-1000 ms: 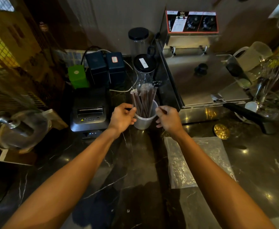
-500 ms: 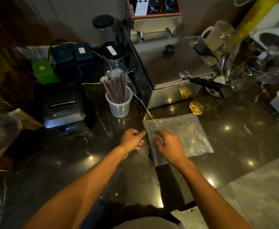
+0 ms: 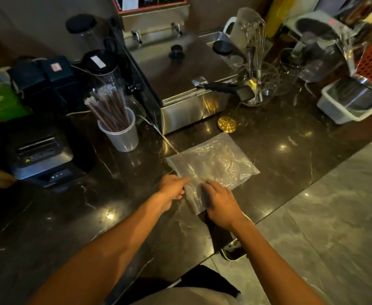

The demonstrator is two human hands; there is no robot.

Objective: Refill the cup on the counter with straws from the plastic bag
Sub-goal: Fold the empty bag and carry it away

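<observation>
Plastic bag (image 3: pixel 213 164) flat | left hand (image 3: pixel 173 188) pinches edge — right hand (image 3: pixel 220 200) rests on it

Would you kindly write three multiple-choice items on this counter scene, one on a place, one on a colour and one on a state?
1. Where is the cup relative to the plastic bag?
A. Inside it
B. Beyond it, to the left
C. On top of it

2. What colour is the small round disc in front of the steel machine?
A. Gold
B. Blue
C. White

3. What state is the bag in?
A. Hanging from a hook
B. Rolled into a ball
C. Lying flat on the counter with both hands on its near edge

Answers:
1. B, the cup stands apart from the bag, next to the printer.
2. A, it shines gold on the dark stone.
3. C, the left hand and right hand touch the near end of the flattened bag.
</observation>
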